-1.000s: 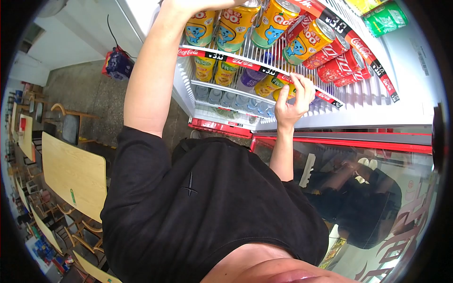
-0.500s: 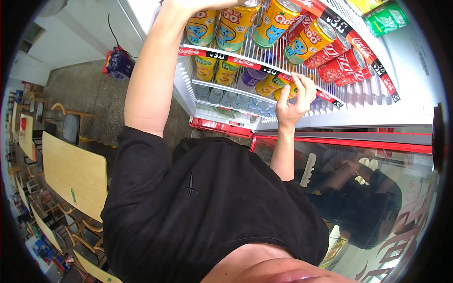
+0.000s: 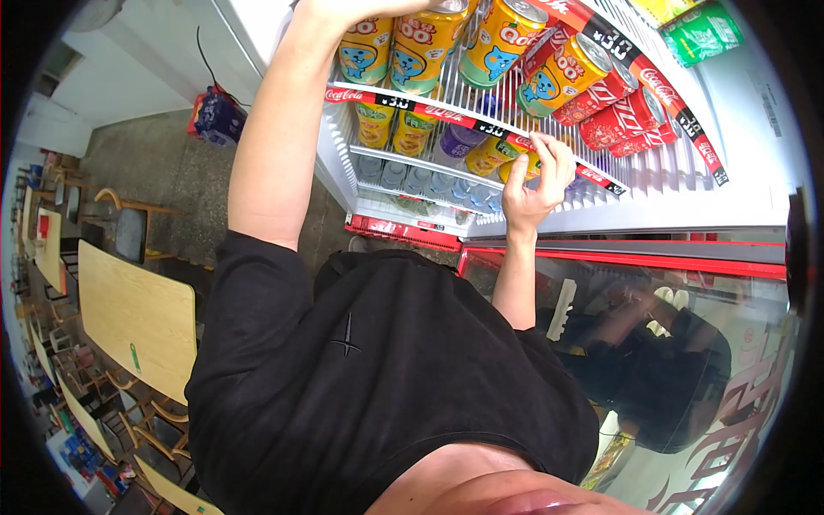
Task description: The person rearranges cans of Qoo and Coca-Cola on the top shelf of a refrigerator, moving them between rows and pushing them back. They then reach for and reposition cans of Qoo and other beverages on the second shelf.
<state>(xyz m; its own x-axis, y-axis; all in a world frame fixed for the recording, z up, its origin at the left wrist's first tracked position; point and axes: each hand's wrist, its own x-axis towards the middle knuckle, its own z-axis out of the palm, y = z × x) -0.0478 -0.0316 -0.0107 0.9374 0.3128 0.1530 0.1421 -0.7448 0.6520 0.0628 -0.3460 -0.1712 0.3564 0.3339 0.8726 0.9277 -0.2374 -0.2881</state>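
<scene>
My left hand [image 3: 369, 7] reaches to the top edge of the view, above the orange Qoo cans [image 3: 418, 53] on a wire shelf. Its fingers are cut off by the frame, so what they touch cannot be made out. Lower down and to the right, my right hand [image 3: 539, 184] is at the red Coca-Cola label strip [image 3: 446, 114] of the shelf. Its fingers are bent and loosely apart against the strip's edge, the thumb stands off to the side, and no item shows in it. Yellow bottles [image 3: 489, 156] stand just behind.
Red cans [image 3: 620, 127] lie at the shelf's right, with a green can [image 3: 704, 36] above. Clear bottles [image 3: 418, 179] fill a lower shelf. The open glass door [image 3: 635, 343] is at the right. Wooden tables [image 3: 137, 313] and chairs [image 3: 130, 230] are at the left.
</scene>
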